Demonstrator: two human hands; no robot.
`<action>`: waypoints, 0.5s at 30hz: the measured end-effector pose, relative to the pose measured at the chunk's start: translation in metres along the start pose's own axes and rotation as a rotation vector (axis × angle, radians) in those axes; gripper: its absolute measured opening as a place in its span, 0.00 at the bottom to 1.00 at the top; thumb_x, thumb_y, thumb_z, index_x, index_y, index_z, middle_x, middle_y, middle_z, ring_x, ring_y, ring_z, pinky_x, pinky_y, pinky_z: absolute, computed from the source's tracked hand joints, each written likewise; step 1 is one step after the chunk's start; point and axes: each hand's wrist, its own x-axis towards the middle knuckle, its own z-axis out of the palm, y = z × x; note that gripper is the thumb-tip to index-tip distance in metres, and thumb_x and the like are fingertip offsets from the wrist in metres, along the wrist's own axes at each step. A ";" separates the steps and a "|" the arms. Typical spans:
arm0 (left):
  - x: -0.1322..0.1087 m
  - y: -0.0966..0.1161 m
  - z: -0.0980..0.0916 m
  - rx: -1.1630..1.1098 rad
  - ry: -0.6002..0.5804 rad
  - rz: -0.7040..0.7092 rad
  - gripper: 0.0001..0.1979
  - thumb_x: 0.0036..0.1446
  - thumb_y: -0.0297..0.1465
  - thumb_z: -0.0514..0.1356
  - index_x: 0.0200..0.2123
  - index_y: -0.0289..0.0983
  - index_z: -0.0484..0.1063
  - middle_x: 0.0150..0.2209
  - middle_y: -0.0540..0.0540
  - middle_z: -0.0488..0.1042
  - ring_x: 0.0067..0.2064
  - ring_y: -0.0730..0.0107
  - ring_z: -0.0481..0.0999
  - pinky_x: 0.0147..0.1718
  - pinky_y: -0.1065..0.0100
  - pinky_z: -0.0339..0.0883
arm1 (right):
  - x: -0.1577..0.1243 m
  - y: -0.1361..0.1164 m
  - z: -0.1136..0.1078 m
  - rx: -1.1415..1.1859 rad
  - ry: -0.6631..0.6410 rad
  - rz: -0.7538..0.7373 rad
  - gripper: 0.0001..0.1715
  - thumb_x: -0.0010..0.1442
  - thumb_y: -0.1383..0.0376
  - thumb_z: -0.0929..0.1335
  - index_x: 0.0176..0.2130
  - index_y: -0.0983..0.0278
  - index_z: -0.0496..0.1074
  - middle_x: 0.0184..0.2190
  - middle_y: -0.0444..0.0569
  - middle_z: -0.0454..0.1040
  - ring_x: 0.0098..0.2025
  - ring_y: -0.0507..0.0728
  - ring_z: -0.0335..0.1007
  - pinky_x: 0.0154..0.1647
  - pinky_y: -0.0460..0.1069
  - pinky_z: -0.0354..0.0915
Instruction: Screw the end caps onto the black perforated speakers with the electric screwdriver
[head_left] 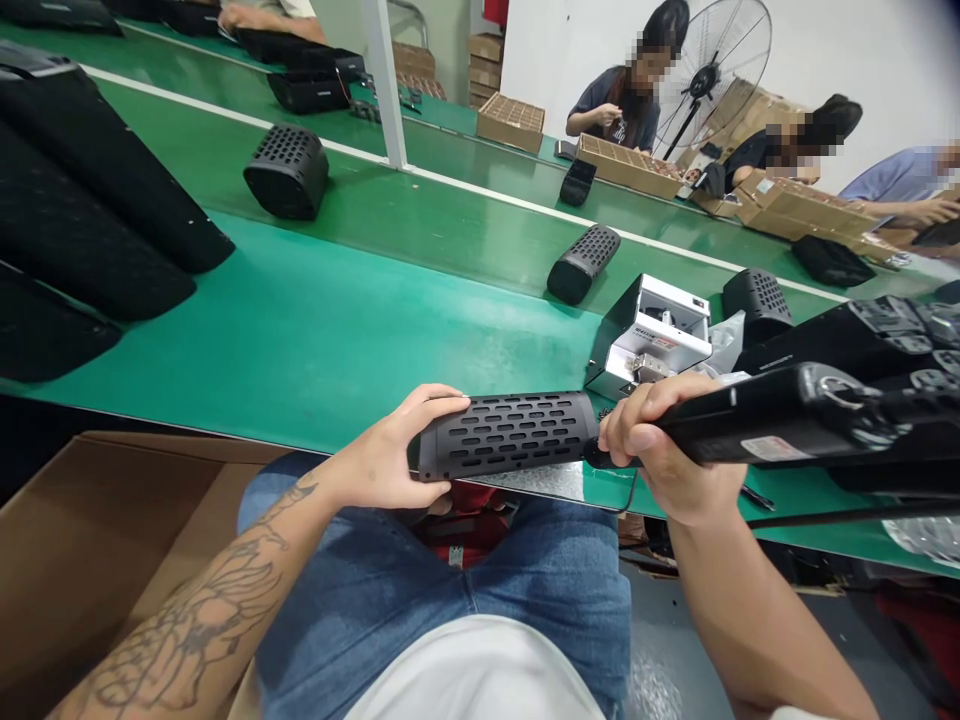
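Note:
My left hand [409, 450] is wrapped round the left end of a black slotted housing [517, 432], with the thumb below and fingers on top. The housing lies sideways at the table's front edge, over my lap. In my right hand [675, 450] is a black electric screwdriver [772, 415], held almost level with its tip pointing left. That tip is at the housing's right end; whether it sits on a screw is hidden. Just behind my right hand stands a white and black screw feeder [652, 335].
Black housings [82, 180] stand at the left, and more black units [847, 335] crowd the right. On the green belt [442, 220] sit slotted housings [287, 170]. A cardboard box [97, 540] is below the table at left. Across the belt, people work beside partitioned cartons [630, 165].

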 end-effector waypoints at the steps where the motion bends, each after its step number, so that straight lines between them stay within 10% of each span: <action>1: 0.000 0.001 0.000 0.006 -0.005 -0.013 0.51 0.58 0.28 0.76 0.81 0.49 0.63 0.77 0.33 0.68 0.78 0.38 0.77 0.75 0.44 0.80 | 0.001 -0.002 0.000 0.006 -0.007 -0.006 0.11 0.70 0.63 0.82 0.44 0.58 0.80 0.26 0.39 0.80 0.22 0.54 0.77 0.28 0.53 0.80; 8: 0.005 0.005 0.004 -0.030 -0.005 -0.029 0.54 0.55 0.25 0.77 0.81 0.50 0.64 0.77 0.35 0.68 0.78 0.40 0.78 0.77 0.46 0.78 | 0.032 -0.017 -0.026 -0.013 0.319 -0.171 0.10 0.65 0.66 0.84 0.44 0.56 0.85 0.24 0.39 0.76 0.22 0.55 0.73 0.26 0.56 0.79; 15: 0.007 0.000 0.019 -0.057 0.032 -0.020 0.61 0.57 0.29 0.78 0.87 0.52 0.53 0.85 0.32 0.57 0.86 0.33 0.64 0.82 0.37 0.69 | 0.069 0.036 -0.081 -0.227 0.560 -0.283 0.12 0.68 0.66 0.85 0.37 0.57 0.83 0.25 0.43 0.77 0.26 0.55 0.77 0.31 0.55 0.78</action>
